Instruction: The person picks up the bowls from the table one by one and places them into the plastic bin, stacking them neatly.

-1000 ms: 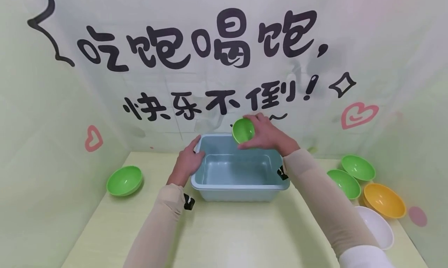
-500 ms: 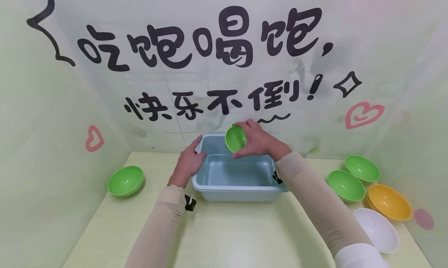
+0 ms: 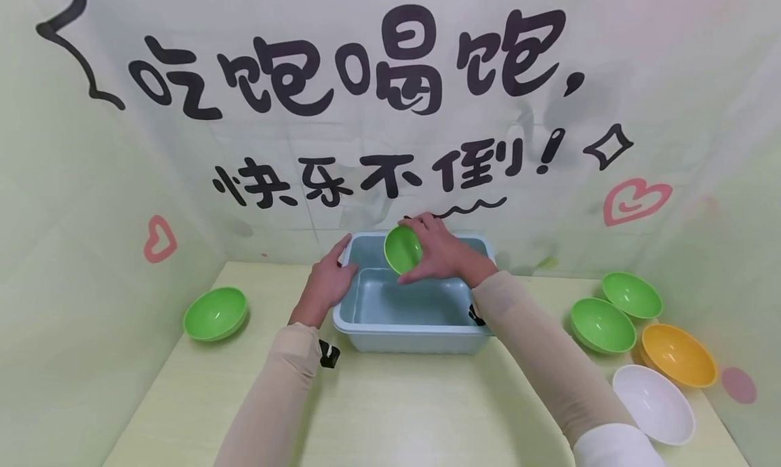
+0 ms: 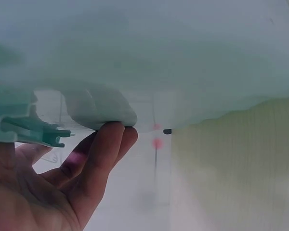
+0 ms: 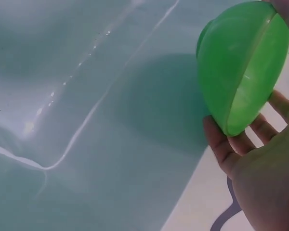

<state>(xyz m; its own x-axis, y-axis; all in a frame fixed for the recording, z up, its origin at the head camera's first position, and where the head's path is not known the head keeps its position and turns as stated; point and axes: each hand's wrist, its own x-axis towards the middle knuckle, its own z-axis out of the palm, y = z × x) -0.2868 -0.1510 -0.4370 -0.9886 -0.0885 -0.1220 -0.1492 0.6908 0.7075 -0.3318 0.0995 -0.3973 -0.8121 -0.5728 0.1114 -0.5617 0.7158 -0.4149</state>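
In the head view, a light blue plastic basin point(image 3: 421, 341) stands in the middle of the table near the back wall. My left hand point(image 3: 326, 284) grips its left rim, thumb over the edge. The left wrist view shows those fingers point(image 4: 103, 151) against the basin's outer wall point(image 4: 207, 62). Over the basin's far part, my right hand point(image 3: 442, 250) holds a green bowl point(image 3: 403, 249) by its rim, tipped on its side with the opening toward the camera. Seen from the right wrist, the bowl point(image 5: 231, 62) hangs above the basin's inside point(image 5: 149, 159), fingertips and thumb on its rim.
Another green bowl point(image 3: 215, 314) sits at the table's left. Two green bowls point(image 3: 603, 326), an orange bowl point(image 3: 677, 355) and a white bowl point(image 3: 654, 406) stand on the right, beside my right sleeve point(image 3: 543, 352). A printed cloth wall point(image 3: 390, 128) rises behind the basin.
My right hand has moved left and slightly down with the green bowl, over the basin. The left hand stays on the basin's rim.
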